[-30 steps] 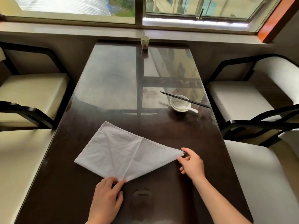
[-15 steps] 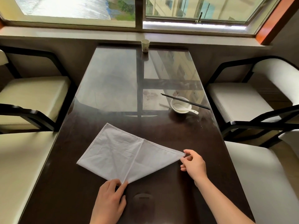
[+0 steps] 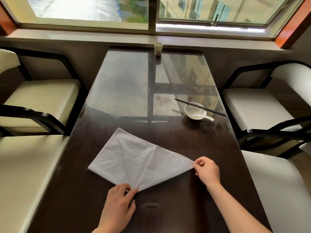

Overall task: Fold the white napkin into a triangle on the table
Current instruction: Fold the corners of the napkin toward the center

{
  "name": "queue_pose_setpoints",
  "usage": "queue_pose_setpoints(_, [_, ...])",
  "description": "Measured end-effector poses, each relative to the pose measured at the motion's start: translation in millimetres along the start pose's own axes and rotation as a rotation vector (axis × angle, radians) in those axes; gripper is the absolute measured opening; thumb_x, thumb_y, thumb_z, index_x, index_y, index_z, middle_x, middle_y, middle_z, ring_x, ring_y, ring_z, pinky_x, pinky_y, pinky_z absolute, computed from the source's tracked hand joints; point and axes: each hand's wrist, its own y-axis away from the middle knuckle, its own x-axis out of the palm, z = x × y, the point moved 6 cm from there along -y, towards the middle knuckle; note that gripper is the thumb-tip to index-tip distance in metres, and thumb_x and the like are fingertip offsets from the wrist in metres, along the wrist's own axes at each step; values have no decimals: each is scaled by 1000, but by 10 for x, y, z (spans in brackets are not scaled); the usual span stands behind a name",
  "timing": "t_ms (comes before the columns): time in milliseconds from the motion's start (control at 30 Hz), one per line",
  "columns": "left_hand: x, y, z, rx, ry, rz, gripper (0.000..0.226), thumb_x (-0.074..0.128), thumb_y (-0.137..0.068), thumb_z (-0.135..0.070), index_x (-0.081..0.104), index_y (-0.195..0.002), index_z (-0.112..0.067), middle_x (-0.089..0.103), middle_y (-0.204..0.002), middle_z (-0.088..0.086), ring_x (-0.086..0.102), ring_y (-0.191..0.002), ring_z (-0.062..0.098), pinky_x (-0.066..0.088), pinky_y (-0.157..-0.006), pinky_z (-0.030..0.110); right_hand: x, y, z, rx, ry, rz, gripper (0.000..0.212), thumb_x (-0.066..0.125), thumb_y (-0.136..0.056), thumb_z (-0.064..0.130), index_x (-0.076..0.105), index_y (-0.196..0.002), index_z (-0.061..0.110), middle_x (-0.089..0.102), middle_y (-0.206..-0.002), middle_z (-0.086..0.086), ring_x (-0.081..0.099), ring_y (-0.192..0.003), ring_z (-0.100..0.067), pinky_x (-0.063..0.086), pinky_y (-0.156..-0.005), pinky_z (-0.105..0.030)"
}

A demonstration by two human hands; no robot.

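A white cloth napkin lies flat on the near half of a dark, glossy tabletop, nearer its left edge. It is thin and lightly creased, with a stitched hem, and a fold line runs across it from the far edge to the near corner. The left hand pinches the near corner; the right hand pinches the pointed right corner. The fold looks half done. Next, the right corner likely needs lifting over to meet the left side, edges matched. A white bowl with spoon and black chopsticks sits towards the right edge.
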Motion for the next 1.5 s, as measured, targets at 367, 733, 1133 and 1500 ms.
queue_pose_setpoints(367, [-423,-703,1224,-670,-140,-28,57,59,-94,-39,48,-146,-17,49,-142,19,45,-128,37,42,-102,50,-9,-389,236,63,-199,-47,22,69,-83,-1,66,-90,20,66,-86,-8,71,-58,-16,64,-65,-36])
queue_pose_setpoints(733, [-330,-628,1250,-770,96,-67,29,63,-94,-29,63,-119,-16,57,-92,0,55,-79,20,46,-66,37,112,-776,690,109,-446,-59,35,70,-88,3,59,-121,10,67,-105,-13,72,-84,-28,59,-61,-30])
queue_pose_setpoints(1133, [-229,-285,1231,-935,291,-113,7,65,-89,-24,64,-95,-21,63,-89,-3,57,-77,14,44,-62,34,617,-324,465,256,-449,104,12,74,-87,7,70,-98,6,75,-77,-13,71,-61,-20,63,-63,-36])
queue_pose_setpoints(1500, [-13,23,624,-970,464,6,13,72,-78,-25,65,-71,-33,69,-69,-8,64,-69,6,51,-65,30,736,-990,1297,-6,-138,56,13,76,-81,19,69,-71,23,74,-77,-7,73,-76,-31,62,-73,-51])
